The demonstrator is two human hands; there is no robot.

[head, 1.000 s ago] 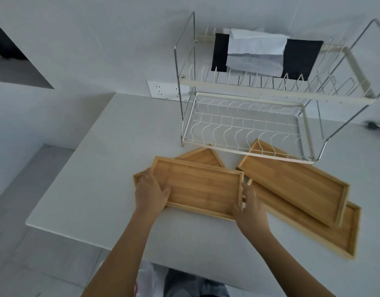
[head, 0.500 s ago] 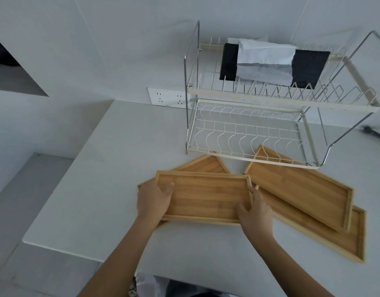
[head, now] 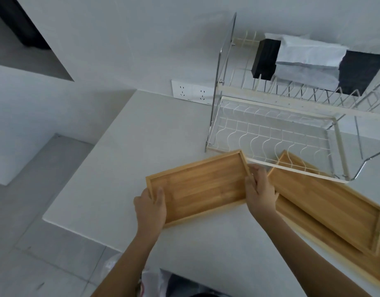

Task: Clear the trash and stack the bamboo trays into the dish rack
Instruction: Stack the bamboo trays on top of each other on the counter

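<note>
I grip a bamboo tray point(head: 202, 185) at its two short ends, my left hand point(head: 151, 207) on the near-left end and my right hand point(head: 259, 189) on the far-right end. The tray is angled, and its right corner is close to the front bar of the wire dish rack point(head: 291, 168). Two more bamboo trays lie on the white table to the right: the upper one point(head: 326, 202) reaches partly under the rack's front and rests across the lower one point(head: 373, 269). The rack's bottom tier holds nothing.
On the rack's top tier sits a black object with white paper or cloth point(head: 309, 58) draped over it. A double wall socket point(head: 191, 93) is left of the rack. The table's left edge point(head: 77, 189) drops to the floor. A plastic bag point(head: 150, 281) sits below the near edge.
Both hands have turned the tray counter-clockwise and carried its right end up toward the rack. The tray that lay beneath it no longer shows.
</note>
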